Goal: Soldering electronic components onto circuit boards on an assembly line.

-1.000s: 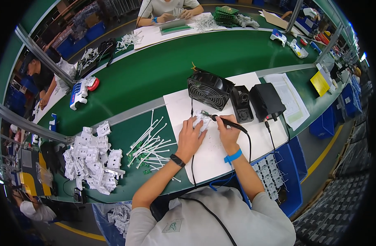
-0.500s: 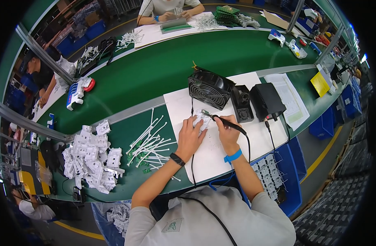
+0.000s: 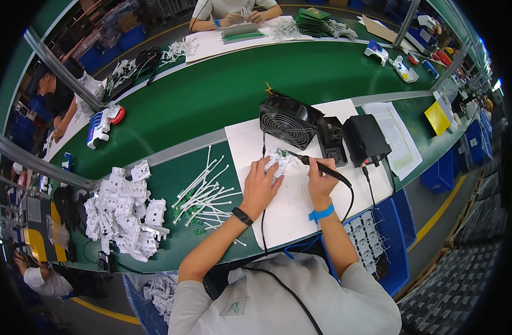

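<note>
Against the white board, my left hand is closed on a white plastic housing, its fingers along the near left side. A small green circuit piece shows at the housing's far edge. My right hand grips a black soldering iron like a pen. The iron points left, and its tip reaches the green piece; whether it touches cannot be made out. Just beyond the housing stands a black fan, with an iron stand to its right.
Left of the board lie white cables with green circuit pieces and a heap of white housings. A black power unit and papers are at right. A blue bin holds white parts below. Across the green bench a co-worker handles parts.
My right hand has shifted a little right and nearer me, and the soldering iron lies at a flatter slant. My left hand stays on the housing.
</note>
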The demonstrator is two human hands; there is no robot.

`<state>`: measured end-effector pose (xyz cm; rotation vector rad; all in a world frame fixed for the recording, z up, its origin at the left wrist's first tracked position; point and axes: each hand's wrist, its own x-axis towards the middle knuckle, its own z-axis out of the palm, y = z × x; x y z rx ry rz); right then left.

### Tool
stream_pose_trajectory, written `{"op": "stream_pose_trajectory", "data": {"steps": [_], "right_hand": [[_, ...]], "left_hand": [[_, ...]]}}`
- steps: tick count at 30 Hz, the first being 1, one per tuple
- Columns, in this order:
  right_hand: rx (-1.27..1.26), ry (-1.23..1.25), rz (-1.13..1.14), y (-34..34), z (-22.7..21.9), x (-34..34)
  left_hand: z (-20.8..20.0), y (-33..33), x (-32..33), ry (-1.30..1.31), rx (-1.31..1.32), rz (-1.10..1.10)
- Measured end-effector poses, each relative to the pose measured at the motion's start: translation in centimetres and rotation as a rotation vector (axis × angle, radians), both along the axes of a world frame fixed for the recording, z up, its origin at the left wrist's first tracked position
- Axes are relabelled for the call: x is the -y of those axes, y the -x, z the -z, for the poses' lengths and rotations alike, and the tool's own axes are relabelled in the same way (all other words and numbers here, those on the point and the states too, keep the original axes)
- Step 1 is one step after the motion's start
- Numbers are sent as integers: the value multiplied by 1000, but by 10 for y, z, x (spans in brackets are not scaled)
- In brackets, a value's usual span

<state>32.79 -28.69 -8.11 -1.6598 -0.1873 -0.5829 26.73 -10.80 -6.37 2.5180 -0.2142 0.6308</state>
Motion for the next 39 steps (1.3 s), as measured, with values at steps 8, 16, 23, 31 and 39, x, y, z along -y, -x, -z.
{"op": "stream_pose_trajectory", "data": {"steps": [8,16,23,31,39], "right_hand": [[26,14,-23,-3,6,4],[42,113,10,-3,-2,-1],[69,159,46,-2,-7,-1],[104,186,58,0,-11,-3],[69,121,66,0,-10,-5]], "left_hand": [[1,0,0,11,0,1],[1,-1,-1,3,1,-4],[-1,0,-1,13,11,3],[0,1,-2,0,9,-1],[2,-1,-4,18,26,11]]}}
